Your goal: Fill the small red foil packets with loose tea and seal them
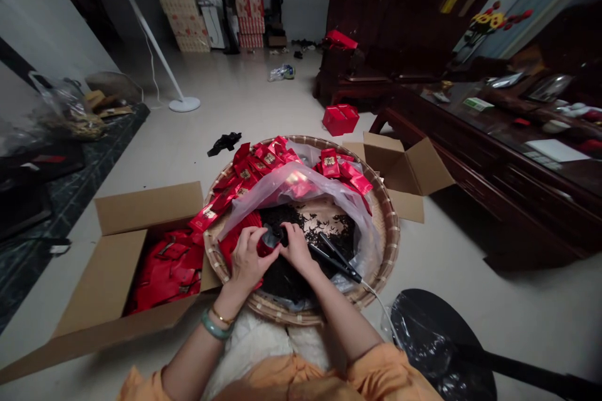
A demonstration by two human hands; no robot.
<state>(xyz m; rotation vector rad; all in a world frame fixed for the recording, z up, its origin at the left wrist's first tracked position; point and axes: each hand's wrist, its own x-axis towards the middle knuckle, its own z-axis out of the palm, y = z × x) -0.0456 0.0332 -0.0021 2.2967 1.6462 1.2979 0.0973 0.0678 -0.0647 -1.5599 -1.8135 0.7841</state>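
Observation:
My left hand [245, 258] is closed around a small red foil packet [269, 243], its mouth held up and showing a greyish inside. At that mouth, my right hand [297, 248] has its fingers drawn together on a dark clump that looks like tea leaves. Loose dark tea leaves [294, 285] lie below both hands on a clear plastic sheet [369, 241] lining a round woven bamboo tray [394, 225]. Right of my right hand rests a black flat iron [336, 259] with a white cord. Filled-looking red packets [249, 170] are heaped along the tray's far rim.
Left of the tray stands an open cardboard box [101, 282] full of red packets. Another open carton [430, 166] sits behind right, beside a dark wooden table [470, 200]. A black round base [442, 332] is at lower right. A white fan [183, 104] stands farther back.

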